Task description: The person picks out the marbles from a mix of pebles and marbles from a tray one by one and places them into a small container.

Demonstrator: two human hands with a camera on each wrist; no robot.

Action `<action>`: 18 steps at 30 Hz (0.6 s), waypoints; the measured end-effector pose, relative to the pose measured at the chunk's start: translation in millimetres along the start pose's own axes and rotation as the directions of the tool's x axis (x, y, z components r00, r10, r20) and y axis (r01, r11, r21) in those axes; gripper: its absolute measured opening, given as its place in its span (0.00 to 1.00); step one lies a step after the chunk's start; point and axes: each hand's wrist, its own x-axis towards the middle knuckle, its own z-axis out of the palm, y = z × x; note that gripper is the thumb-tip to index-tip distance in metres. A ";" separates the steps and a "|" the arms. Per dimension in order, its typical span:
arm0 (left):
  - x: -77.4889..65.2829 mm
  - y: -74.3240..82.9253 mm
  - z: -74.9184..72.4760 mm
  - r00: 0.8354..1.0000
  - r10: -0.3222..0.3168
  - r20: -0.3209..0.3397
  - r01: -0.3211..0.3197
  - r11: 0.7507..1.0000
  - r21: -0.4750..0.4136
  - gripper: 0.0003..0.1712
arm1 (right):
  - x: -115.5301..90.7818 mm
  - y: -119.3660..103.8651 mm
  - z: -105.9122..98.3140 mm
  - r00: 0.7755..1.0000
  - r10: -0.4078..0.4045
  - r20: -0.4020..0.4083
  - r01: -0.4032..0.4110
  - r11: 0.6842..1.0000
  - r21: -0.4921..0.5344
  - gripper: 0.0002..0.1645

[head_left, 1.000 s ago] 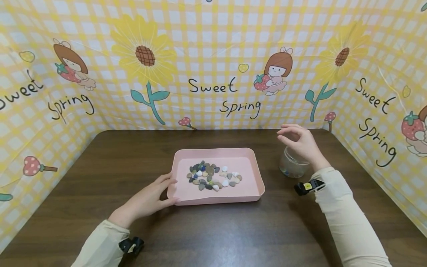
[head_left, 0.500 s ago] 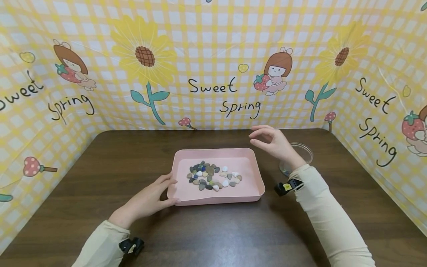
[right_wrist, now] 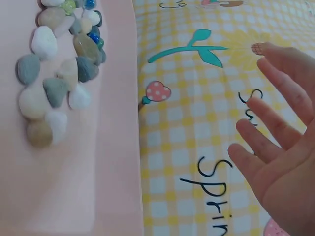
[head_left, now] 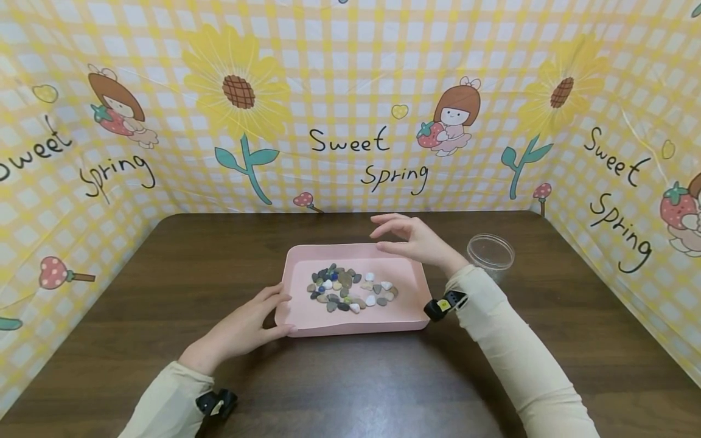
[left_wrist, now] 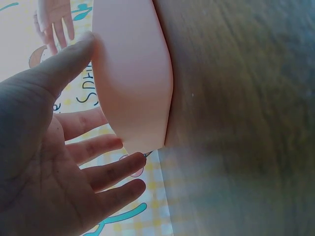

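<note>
A pink rectangular tray [head_left: 306, 321] stands on the table, holding a patch of pebbles [head_left: 334, 298] in grey, tan and white. Blue and green glass marbles [right_wrist: 93, 38] lie among the stones. My left hand [head_left: 241, 328] rests against the tray's left end, thumb at the front corner and fingers loosely spread along the rim. Over the tray's back right corner hovers my right hand [head_left: 418, 240], fingers relaxed and nothing in them. To its right is a clear round jar [head_left: 493, 258] without a lid, its lower part hidden behind the right forearm.
A dark wooden table [head_left: 350, 383] carries the tray and jar. Behind it and along both sides hangs a yellow checked cloth [head_left: 339, 73] printed with flowers and "Sweet Spring". Each wrist wears a black strap with a small camera.
My right hand has moved left from above the jar to over the tray's back right corner, uncovering the jar's rim. The left hand, tray and pebbles have stayed put.
</note>
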 end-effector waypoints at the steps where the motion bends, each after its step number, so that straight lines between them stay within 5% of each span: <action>1: 0.0 -0.1 0.1 1.000 0.000 0.000 0.000 1.000 0.000 0.36 | 2.2 0.5 2.0 1.000 -0.002 0.017 0.002 1.000 0.003 0.13; 11: 0.2 -0.2 -1.0 1.000 -0.014 0.012 0.014 1.000 -0.007 0.38 | 22.6 12.8 21.4 0.985 -0.036 0.167 0.027 0.998 0.058 0.15; 18: 0.3 -0.4 -0.4 1.000 -0.004 0.008 0.004 1.000 -0.005 0.36 | 31.7 21.3 30.9 0.962 0.018 0.274 -0.024 1.000 0.020 0.16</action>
